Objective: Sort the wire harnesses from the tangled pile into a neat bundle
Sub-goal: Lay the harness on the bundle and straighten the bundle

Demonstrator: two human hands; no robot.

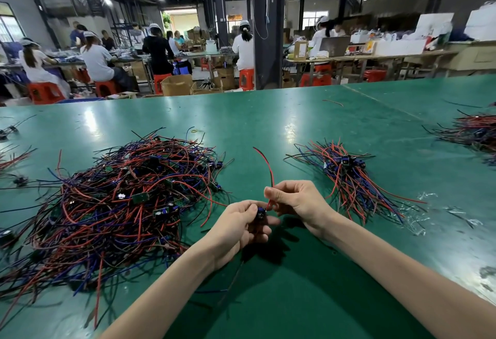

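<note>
The left hand (240, 227) was curled around a single harness (261, 214), its thumb and fingers gripping the small dark blue component at the harness's near end; the right hand (296, 202) sat just beside it, fingers bent in a narrow pinch on the red wire (269, 172) where it left that component; the two hands were almost touching above the green table (295, 124). The red wire rose from the pinch and arced away from the person, its far end free in the air; a thin dark wire trailed down below the left hand, blurred against the table.

The tangled pile (120, 202) of red, blue and black wires with small green boards lay on the table to the left of the hands, its nearest strands close to the left wrist; the sorted bundle (351, 175) lay to the right, beyond the right hand and apart from it, wires roughly aligned and blue components gathered near its middle; crumpled clear plastic (424, 212) lay just right of the bundle.
</note>
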